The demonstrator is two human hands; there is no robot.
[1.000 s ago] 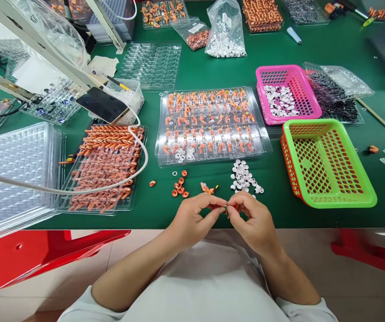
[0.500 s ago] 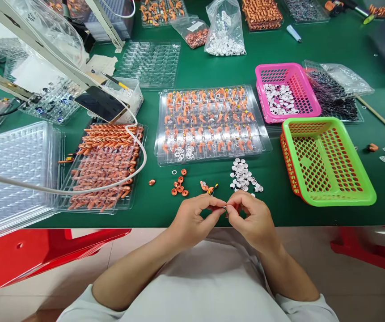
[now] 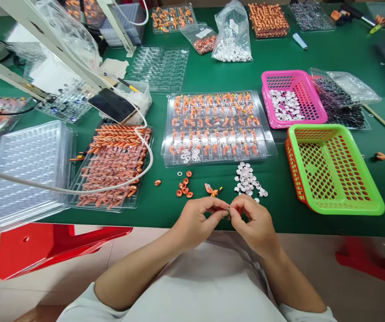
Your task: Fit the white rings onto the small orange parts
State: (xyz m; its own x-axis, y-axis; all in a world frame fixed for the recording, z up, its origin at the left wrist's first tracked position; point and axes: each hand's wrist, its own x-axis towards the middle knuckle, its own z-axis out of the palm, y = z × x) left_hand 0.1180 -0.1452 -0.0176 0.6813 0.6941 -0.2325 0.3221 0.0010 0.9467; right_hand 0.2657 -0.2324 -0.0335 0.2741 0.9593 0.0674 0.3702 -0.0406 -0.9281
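Observation:
My left hand (image 3: 197,219) and my right hand (image 3: 255,223) meet at the table's front edge, thumbs and fingertips pinched together. Between them is a tiny dark part (image 3: 228,213), mostly hidden by the fingers; its kind is too small to make out. Just beyond my left hand lie orange curved pieces (image 3: 213,191) with a bit of yellow and black. A loose pile of small white round caps (image 3: 246,179) is beyond my right hand. Several orange cup-shaped pieces (image 3: 184,184) lie to the left, near a white ring (image 3: 179,173).
A clear tray (image 3: 219,154) of orange parts and white rings lies ahead. Right of it stand a pink basket (image 3: 319,117) with white caps and a green basket (image 3: 376,203). At left, a white cable (image 3: 112,185) crosses a tray of orange parts (image 3: 108,170), below a phone (image 3: 113,106).
The view has shifted slightly, so the table's things appear a little further right and lower. My hands keep pinching together in the same place, with the fingers slightly moved around the small part.

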